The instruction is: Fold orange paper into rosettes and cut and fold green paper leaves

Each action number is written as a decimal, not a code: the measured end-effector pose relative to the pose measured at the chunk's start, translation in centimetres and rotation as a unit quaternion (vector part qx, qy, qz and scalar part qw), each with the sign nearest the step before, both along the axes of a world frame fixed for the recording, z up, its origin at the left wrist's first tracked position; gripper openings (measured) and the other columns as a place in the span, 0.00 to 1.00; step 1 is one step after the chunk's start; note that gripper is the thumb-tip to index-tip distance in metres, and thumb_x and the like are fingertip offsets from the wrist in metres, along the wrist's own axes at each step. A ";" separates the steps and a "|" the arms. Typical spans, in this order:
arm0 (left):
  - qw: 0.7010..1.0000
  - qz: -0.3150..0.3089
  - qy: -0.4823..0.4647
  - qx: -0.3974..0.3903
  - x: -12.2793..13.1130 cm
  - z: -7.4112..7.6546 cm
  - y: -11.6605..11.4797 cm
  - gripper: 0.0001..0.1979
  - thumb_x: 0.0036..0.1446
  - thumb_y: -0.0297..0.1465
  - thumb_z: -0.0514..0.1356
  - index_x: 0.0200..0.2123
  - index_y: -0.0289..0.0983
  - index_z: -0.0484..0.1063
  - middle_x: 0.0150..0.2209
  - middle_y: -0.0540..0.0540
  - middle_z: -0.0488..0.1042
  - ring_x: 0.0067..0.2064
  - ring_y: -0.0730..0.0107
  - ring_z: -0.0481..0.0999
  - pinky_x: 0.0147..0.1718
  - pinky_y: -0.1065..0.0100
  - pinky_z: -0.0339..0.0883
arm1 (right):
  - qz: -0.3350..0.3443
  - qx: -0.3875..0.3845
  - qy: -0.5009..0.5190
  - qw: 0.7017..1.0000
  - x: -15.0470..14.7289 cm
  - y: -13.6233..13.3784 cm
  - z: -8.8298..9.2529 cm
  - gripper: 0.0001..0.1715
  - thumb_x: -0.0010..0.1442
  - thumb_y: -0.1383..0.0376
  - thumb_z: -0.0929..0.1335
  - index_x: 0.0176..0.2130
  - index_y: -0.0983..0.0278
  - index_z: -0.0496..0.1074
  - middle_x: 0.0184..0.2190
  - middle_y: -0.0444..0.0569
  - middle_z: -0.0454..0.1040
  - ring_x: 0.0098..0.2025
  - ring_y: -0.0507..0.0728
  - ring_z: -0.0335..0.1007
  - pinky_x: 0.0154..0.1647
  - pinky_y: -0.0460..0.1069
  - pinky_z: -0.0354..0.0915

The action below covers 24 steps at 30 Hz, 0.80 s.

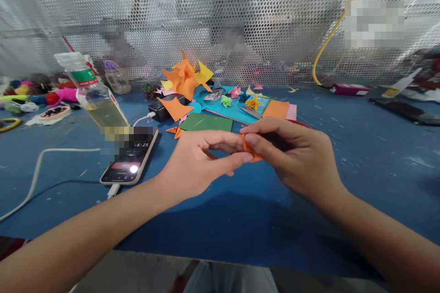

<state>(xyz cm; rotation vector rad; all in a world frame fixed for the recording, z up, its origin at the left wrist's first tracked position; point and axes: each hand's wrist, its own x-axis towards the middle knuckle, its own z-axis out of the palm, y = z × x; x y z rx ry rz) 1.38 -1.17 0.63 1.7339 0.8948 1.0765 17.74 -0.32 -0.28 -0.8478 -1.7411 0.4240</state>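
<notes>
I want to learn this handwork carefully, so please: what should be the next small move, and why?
I would perhaps pinch the small orange piece a little tighter with the right grip while the left grip steadies it: both hold it, seemingly raised off the blue table, so only they support it.

a bare left hand (195,160) and right hand (305,158), forearms (99,222) uncovered; on the legs, pale blue-grey trousers (230,280) resembling faded denim.
</notes>
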 end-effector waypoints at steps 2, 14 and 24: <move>1.000 0.009 0.002 -0.004 0.1 0.1 -0.1 0.07 0.46 0.27 0.65 0.33 0.37 0.78 0.28 0.51 0.78 0.28 0.75 0.75 0.24 0.77 0.74 | 0.001 -0.003 -0.002 1.000 0.0 -0.1 0.0 0.04 0.54 0.70 0.68 0.30 0.61 0.73 0.28 0.41 0.77 0.28 0.49 0.72 0.27 0.43 0.68; 0.999 0.016 0.050 0.001 0.2 -0.4 0.5 0.07 0.50 0.27 0.60 0.31 0.36 0.79 0.27 0.50 0.79 0.28 0.73 0.75 0.27 0.75 0.71 | 0.006 0.018 -0.085 0.996 0.3 0.4 -0.4 0.06 0.55 0.70 0.67 0.27 0.60 0.70 0.27 0.42 0.73 0.28 0.51 0.68 0.29 0.47 0.66; 0.996 0.082 0.023 0.024 0.0 -0.3 0.3 0.08 0.52 0.32 0.61 0.34 0.38 0.79 0.28 0.48 0.79 0.28 0.72 0.75 0.26 0.72 0.73 | -0.029 0.032 -0.066 0.997 0.2 0.4 -0.2 0.05 0.56 0.68 0.68 0.27 0.61 0.69 0.25 0.43 0.72 0.29 0.52 0.68 0.31 0.48 0.65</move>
